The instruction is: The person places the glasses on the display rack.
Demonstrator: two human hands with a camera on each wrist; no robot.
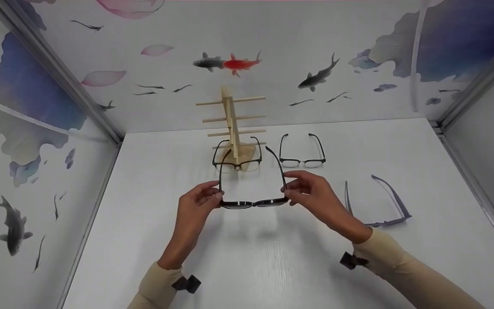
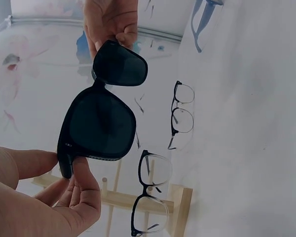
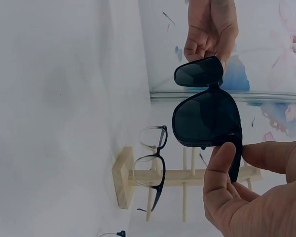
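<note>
Both hands hold a pair of black sunglasses [image 1: 254, 203] above the white table, its temples unfolded and pointing toward the back. My left hand [image 1: 199, 205] pinches the left hinge end between thumb and fingers. At the other hinge my right hand [image 1: 313, 198] does the same. Dark lenses [image 2: 102, 123] face the left wrist camera. Behind the sunglasses stands a wooden display rack [image 1: 232, 124] with several crossbars. Black-framed clear eyeglasses [image 1: 249, 165] sit on its lowest bar, partly overlapped by the sunglasses' left temple in the head view.
Right of the rack, another pair of black half-rim eyeglasses [image 1: 302, 162] lies unfolded on the table [image 1: 152, 163]. A grey-purple pair of glasses [image 1: 395, 201] lies farther right, close to the right forearm. Printed panels [image 1: 272, 38] wall in the back and sides.
</note>
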